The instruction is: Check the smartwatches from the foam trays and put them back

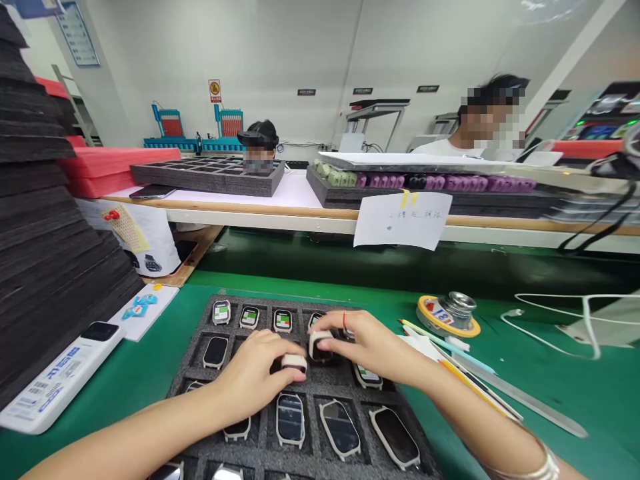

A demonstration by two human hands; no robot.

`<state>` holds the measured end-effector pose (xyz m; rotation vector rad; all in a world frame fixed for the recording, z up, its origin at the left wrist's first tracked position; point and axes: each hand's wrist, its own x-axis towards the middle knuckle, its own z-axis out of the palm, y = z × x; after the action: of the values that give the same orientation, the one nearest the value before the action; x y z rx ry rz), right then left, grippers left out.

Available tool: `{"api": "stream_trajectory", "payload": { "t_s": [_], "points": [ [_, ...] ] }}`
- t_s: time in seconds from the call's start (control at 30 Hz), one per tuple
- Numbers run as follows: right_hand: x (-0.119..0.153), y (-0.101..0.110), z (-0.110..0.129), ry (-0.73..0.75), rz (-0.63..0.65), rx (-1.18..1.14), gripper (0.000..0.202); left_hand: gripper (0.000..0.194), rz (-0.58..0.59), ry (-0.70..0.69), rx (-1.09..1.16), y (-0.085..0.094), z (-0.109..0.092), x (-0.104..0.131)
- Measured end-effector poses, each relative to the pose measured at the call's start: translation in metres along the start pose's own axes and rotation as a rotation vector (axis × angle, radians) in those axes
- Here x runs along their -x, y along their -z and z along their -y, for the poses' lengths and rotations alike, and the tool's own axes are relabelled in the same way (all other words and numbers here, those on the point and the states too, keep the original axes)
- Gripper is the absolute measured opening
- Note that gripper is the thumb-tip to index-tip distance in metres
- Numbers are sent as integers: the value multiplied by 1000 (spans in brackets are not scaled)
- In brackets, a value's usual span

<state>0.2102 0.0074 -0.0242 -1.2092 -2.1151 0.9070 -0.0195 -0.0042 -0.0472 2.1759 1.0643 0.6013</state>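
Note:
A black foam tray (193,373) lies on the green table, its compartments holding several strapless smartwatch bodies with pale frames. Over its middle, my left hand (257,363) pinches a smartwatch body (294,363) between thumb and fingers, tilted so its pale side shows. Just to the right, my right hand (353,333) grips another smartwatch body (320,345) by its edges, dark screen partly visible. In the far row, smartwatch bodies such as the one at the left corner (221,311) have lit screens with green and white blocks; those nearer me are dark. My hands hide some compartments.
Stacked black foam sheets (55,253) rise at the left beside a white power bank (63,377). At the right lie a yellow tape roll (425,313), pens, and a white cable (555,333). Two people sit beyond the shelf (280,217), which carries foam trays.

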Motion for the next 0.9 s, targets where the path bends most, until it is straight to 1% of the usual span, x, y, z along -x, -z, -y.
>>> {"api": "stream_trajectory", "payload": {
  "t_s": [0.03, 0.07, 0.1, 0.17, 0.2, 0.23, 0.3, 0.33, 0.37, 0.43, 0.53, 0.6, 0.67, 0.73, 0.8, 0.83, 0.9],
  "points": [
    [-5, -4, 4, -17, -93, -134, 15, 11, -28, 2, 48, 6, 0, -3],
    [-9, -9, 7, -48, -174, -298, 19, 11, -77, 24, 82, 13, 3, -7],
    [-14, -14, 10, -85, -233, -466, 25, 17, -142, 64, 104, 22, 8, -12],
    [-22, -25, 15, -150, -280, -729, 35, 22, -324, 194, 41, 43, 25, -22],
    [-25, -31, 15, -170, -286, -798, 38, 22, -383, 243, 22, 54, 36, -25],
    [-27, -38, 15, -184, -291, -829, 39, 22, -412, 276, 13, 64, 47, -28],
    [-30, -49, 13, -210, -302, -858, 38, 27, -431, 327, 23, 79, 65, -31],
    [-31, -55, 11, -225, -303, -872, 38, 30, -431, 333, 42, 83, 70, -31],
    [-32, -59, 8, -239, -298, -884, 38, 33, -428, 329, 70, 85, 71, -30],
    [-32, -66, 4, -257, -280, -910, 40, 38, -413, 295, 147, 81, 65, -28],
    [-30, -68, 0, -269, -267, -958, 42, 42, -356, 219, 325, 67, 48, -29],
    [-28, -66, -2, -271, -274, -989, 44, 39, -362, 189, 434, 60, 44, -34],
    [-26, -64, -2, -269, -280, -1017, 45, 37, -417, 205, 484, 59, 50, -39],
    [-25, -62, -3, -268, -280, -1040, 45, 37, -452, 269, 496, 65, 63, -41],
    [-24, -62, -2, -267, -275, -1056, 43, 39, -432, 337, 536, 73, 74, -40],
    [-24, -62, -2, -264, -271, -1066, 43, 40, -413, 359, 566, 77, 76, -38],
    [-23, -62, 0, -246, -252, -1111, 43, 39, -392, 360, 628, 81, 72, -33]
  ]
}}
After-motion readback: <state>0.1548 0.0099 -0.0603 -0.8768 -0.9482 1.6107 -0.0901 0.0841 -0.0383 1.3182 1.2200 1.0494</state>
